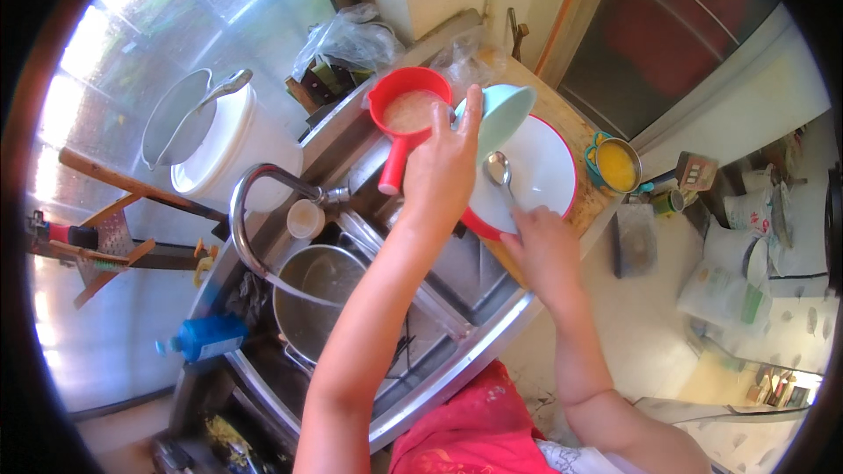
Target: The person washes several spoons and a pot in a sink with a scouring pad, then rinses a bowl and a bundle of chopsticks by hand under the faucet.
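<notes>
My left hand point(440, 168) grips a mint-green bowl point(504, 115), tilted on its side above a white basin with a red rim point(543, 158). Between the fingers of my right hand point(543, 247) is the handle of a metal spoon point(498, 170), its head over the basin near the bowl. Just left of my left hand stands a red plastic dipper point(409, 102) with cloudy liquid in it, its handle pointing towards me. My left palm and thumb are mostly hidden, and the bowl's inside is only partly visible.
Water runs from a curved faucet point(247, 210) into a metal pot point(316, 270) in the sink. A lidded white bucket point(230, 145) carries a grey scoop. On the wooden board's right edge is a cup of yellow food point(618, 164). A blue bottle point(207, 337) lies left.
</notes>
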Demonstrator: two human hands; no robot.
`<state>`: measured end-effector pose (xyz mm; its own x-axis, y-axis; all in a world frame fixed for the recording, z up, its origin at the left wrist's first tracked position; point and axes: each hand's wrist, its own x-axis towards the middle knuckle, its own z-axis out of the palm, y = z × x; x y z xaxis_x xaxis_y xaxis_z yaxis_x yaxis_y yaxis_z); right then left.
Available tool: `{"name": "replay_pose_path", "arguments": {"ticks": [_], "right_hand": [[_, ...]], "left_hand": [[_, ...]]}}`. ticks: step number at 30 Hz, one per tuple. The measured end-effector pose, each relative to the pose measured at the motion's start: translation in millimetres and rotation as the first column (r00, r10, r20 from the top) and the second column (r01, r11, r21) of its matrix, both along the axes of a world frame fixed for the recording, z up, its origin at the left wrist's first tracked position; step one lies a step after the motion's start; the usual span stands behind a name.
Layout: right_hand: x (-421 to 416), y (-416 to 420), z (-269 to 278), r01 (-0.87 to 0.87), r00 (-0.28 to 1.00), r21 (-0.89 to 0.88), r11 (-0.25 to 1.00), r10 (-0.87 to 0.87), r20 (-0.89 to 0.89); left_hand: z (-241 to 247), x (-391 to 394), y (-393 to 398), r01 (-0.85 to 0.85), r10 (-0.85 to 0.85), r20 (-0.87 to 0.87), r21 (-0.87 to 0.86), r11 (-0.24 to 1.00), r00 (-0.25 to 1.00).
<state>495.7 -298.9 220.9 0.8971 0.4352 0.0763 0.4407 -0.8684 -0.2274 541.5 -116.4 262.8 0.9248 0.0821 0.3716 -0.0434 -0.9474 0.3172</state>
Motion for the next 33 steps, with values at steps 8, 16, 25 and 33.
{"name": "replay_pose_path", "arguments": {"ticks": [8, 16, 25, 33], "right_hand": [[-24.7, -41.2, 21.7, 0.083, 0.996, 0.287, 0.954, -0.085, -0.007], [-44.1, -77.1, 80.5, 0.082, 0.988, 0.357, 0.93, -0.123, 0.094], [15.5, -12.2, 24.4, -0.03, 0.989, 0.31, 0.95, -0.016, 0.145], [-12.6, 58.4, 15.5, -0.252, 0.963, 0.467, 0.847, 0.173, 0.206]], "left_hand": [[-33.3, 25.0, 0.6, -0.031, -0.003, -0.179, -0.189, 0.981, 0.984], [-53.9, 3.8, 6.8, 0.093, -0.111, -0.002, -0.526, 0.845, 0.994], [-108.2, -55.5, 107.9, -0.136, 0.136, 0.006, 0.126, 0.983, 0.991], [-125.9, -200.7, 122.8, -0.137, 0.154, 0.025, -0.337, 0.932, 0.988]]}}
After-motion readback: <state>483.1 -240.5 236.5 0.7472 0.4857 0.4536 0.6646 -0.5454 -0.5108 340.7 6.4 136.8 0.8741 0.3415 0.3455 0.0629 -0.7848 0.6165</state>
